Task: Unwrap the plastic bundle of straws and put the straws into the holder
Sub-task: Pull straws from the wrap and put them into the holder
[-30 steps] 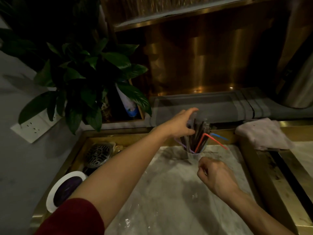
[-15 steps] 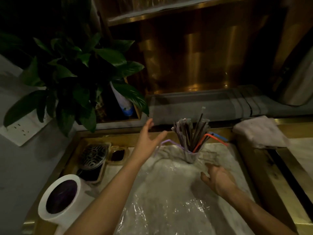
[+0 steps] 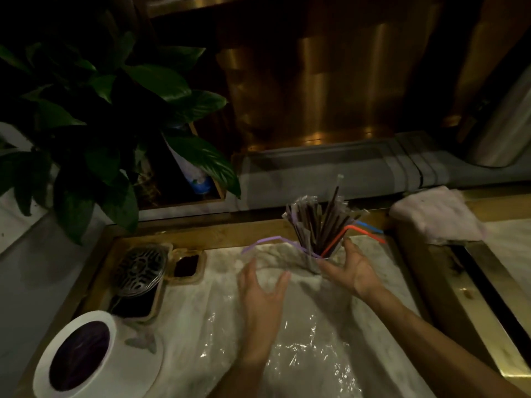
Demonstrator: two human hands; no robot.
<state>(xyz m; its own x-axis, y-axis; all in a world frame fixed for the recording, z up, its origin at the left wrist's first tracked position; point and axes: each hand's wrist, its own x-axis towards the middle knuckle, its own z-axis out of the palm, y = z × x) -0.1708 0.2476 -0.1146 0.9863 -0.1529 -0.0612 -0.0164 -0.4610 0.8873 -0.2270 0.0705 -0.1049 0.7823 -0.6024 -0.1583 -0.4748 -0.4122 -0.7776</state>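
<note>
As right hand (image 3: 354, 272) splays — beside holder (image 3: 313, 262).

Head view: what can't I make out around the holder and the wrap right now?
- Holder: head view, clear wall lost in dim light, lower part behind the right hand; contact unclear.
- Straws: head view, too dark and crowded to count.
- Plastic wrap: head view, near end cut off by the bottom edge.
- Left hand: head view, touching the wrap or hovering, cannot tell.

The left hand (image 3: 260, 294) has let go of the straws (image 3: 319, 222) and drawn back; the right hand (image 3: 353, 271) has opened beside the holder (image 3: 309, 262).
</note>
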